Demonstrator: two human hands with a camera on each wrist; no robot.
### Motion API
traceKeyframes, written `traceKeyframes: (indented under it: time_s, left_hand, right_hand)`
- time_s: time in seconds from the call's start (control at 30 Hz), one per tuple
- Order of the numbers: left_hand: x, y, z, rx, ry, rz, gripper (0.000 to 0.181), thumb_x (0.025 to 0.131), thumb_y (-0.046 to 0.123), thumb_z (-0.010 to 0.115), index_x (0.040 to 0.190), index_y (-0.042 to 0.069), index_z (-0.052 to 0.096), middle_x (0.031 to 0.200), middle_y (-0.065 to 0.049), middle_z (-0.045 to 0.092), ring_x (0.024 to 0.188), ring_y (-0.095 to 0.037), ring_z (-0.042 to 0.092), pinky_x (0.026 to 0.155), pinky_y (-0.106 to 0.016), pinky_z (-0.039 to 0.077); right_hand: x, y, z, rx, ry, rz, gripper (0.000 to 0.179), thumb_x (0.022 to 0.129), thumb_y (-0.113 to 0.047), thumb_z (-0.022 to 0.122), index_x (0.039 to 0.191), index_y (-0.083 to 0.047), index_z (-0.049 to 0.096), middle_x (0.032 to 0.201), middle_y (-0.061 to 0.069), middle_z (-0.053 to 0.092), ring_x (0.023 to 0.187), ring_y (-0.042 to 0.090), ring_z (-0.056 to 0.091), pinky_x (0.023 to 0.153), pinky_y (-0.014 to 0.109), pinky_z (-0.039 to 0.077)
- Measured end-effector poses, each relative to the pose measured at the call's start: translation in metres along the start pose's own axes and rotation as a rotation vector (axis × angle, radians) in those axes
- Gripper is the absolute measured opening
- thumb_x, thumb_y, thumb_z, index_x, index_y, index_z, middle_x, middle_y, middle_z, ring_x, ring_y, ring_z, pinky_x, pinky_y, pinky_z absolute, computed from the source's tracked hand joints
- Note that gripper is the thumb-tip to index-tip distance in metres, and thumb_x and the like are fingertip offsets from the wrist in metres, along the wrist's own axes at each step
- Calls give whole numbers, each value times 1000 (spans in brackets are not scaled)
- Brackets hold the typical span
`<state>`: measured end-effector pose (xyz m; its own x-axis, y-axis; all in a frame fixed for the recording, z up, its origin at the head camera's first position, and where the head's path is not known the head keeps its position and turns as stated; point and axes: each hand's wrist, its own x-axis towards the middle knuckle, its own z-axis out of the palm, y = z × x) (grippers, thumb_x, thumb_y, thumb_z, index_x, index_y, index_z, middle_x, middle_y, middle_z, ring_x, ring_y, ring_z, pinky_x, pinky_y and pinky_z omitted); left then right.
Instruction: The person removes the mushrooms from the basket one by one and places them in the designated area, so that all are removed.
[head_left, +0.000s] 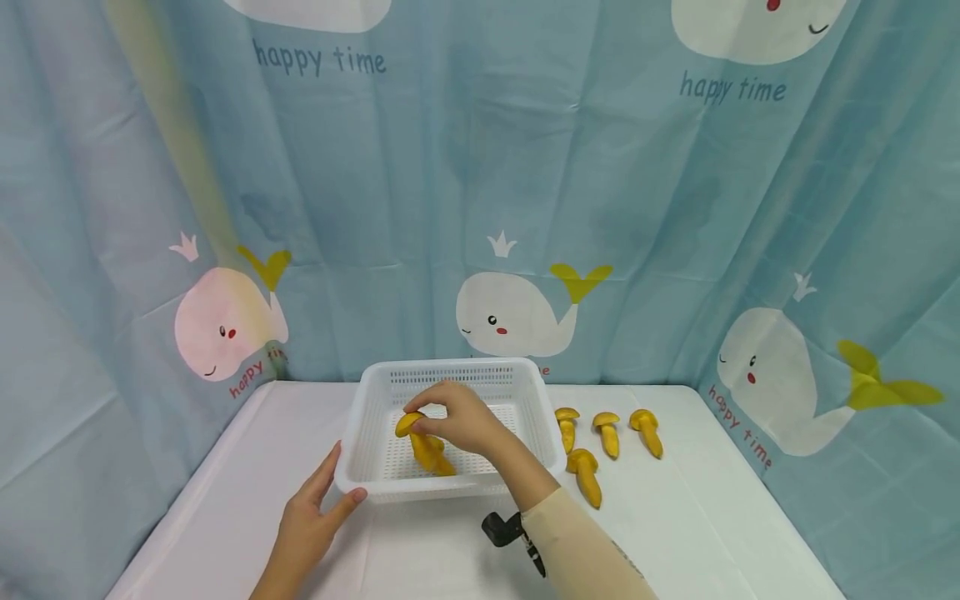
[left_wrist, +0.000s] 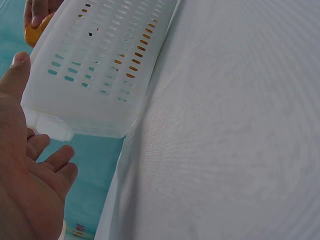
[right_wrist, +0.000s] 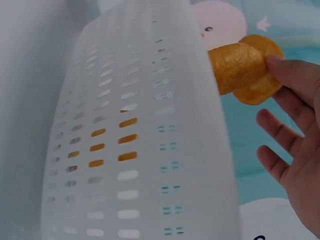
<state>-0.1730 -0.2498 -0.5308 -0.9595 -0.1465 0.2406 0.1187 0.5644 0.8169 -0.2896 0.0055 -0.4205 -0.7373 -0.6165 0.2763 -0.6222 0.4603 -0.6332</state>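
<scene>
At the basket [head_left: 405, 490], right hand [head_left: 461, 419] is pinching likely light, firm mushroom [right_wrist: 232, 65] by cap [head_left: 406, 423]; left hand [head_left: 309, 515] is holding fingers apart

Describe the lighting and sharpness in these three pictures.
Head view: bright, with a yellowish streak on the curtain and readable lettering; left wrist view: dimmer, faint ripple lines across the table; right wrist view: basket pale and hazy, mushroom clearer.

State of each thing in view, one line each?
Basket: upright, on table
Held mushroom: cap up, tilted, over basket floor
Other basket contents: at least one mushroom
Four mushrooms: lying right of basket
Right hand: pinching mushroom cap
Left hand: spread at basket corner
Curtain: hanging, creased
</scene>
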Motion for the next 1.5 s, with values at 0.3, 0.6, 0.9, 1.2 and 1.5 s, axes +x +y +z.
traceKeyframes:
  time_s: [0.3,0.6,0.9,1.2,1.5]
  left_hand:
    - [1,0,0,-4,1,-18,90,89,47,78,162,33,28,166,-9,30,149,-44,35,113,-66,37]
    - [-1,1,-2,7,2,-10,89,89,45,78,162,33,27,165,-11,30,147,-47,36,112,-67,37]
    - [-2,2,0,-18,-5,-22,90,88,46,78,162,34,28,166,-7,30,149,-45,34,113,-67,36]
    - [-3,2,-1,0,-7,-24,89,90,46,77,163,33,27,166,-11,30,147,-47,36,111,-67,38]
    - [0,-1,2,8,9,8,87,90,42,78,162,32,29,165,-9,32,147,-43,39,112,-60,39]
  right_hand:
    - [-12,-1,-18,12,90,6,24,96,-36,74,119,-29,77,116,-21,68,116,9,61,106,39,53]
    - [-33,0,-31,71,188,30,24,94,-34,76,117,-29,77,117,-18,68,118,10,59,106,42,53]
    - [-56,12,-44,106,285,36,23,92,-33,78,115,-31,77,114,-24,68,117,7,58,105,43,52]
    - [-81,25,-52,163,371,39,23,91,-31,79,114,-30,78,114,-19,70,117,8,58,105,48,50]
    - [-106,31,-65,178,398,98,20,91,-34,79,111,-34,77,115,-16,71,118,11,60,110,56,47]
